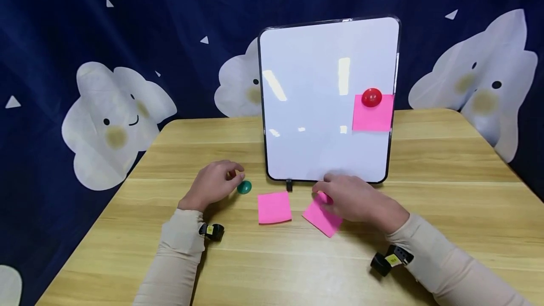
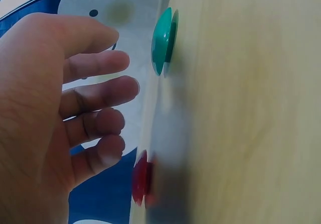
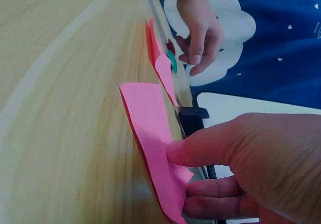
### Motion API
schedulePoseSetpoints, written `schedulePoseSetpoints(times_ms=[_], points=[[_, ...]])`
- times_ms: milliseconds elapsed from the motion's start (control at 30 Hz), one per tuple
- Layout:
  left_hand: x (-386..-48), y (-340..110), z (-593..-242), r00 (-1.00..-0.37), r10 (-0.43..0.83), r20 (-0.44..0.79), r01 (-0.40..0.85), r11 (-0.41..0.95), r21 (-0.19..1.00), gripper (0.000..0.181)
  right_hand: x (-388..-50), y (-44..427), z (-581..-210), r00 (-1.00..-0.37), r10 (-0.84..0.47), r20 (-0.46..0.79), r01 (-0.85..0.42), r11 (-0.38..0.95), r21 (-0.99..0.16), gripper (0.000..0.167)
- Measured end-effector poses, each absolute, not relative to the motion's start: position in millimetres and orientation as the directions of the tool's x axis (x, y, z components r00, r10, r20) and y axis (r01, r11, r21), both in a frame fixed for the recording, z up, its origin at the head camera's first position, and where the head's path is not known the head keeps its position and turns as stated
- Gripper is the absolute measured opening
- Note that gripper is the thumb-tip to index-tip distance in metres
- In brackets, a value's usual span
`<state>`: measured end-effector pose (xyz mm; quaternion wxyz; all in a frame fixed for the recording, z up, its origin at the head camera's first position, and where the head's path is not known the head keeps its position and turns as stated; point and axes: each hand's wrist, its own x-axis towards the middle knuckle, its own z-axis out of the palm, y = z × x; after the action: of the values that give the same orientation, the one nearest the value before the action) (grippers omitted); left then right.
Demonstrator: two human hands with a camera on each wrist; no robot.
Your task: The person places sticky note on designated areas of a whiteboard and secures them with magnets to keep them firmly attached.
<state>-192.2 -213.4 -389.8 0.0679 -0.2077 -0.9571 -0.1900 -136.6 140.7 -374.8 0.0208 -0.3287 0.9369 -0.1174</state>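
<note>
Two pink sticky notes lie near the whiteboard's foot. My right hand (image 1: 359,202) pinches the slanted right sticky note (image 1: 320,218) at its upper corner; in the right wrist view the thumb presses this note (image 3: 148,116) while part of the fingers is hidden. To the left, the other sticky note (image 1: 274,208) lies flat. My left hand (image 1: 214,183) hovers beside a green round magnet (image 1: 244,187), fingers loosely bent and holding nothing. Below the fingers in the left wrist view sits a red magnet (image 2: 141,180), mostly covered by the hand in the head view.
A whiteboard (image 1: 314,84) stands upright on the wooden table (image 1: 255,268), with a black foot (image 1: 289,185) at its lower edge. On its right side a red magnet (image 1: 371,97) holds up another pink sticky note (image 1: 373,119). Behind hangs a dark blue curtain (image 1: 178,8) with clouds.
</note>
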Motion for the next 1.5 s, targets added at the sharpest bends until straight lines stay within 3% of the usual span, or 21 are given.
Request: schedulePoseSetpoints(times_ms=[867,1500], points=[[-193.1,-216.0,-392.7,-0.913,0.407,0.009,0.369,0.818,0.441,0.03,-142.3,142.1,-376.2,-0.801,-0.596,-0.057,-0.561,0.78,-0.278,0.016],[-190.2,-210.2,-392.1,-0.902,0.432,0.01,0.4,0.824,0.401,0.028,-139.5,142.4,-379.0,-0.807,-0.59,-0.005,-0.558,0.765,-0.321,0.014]])
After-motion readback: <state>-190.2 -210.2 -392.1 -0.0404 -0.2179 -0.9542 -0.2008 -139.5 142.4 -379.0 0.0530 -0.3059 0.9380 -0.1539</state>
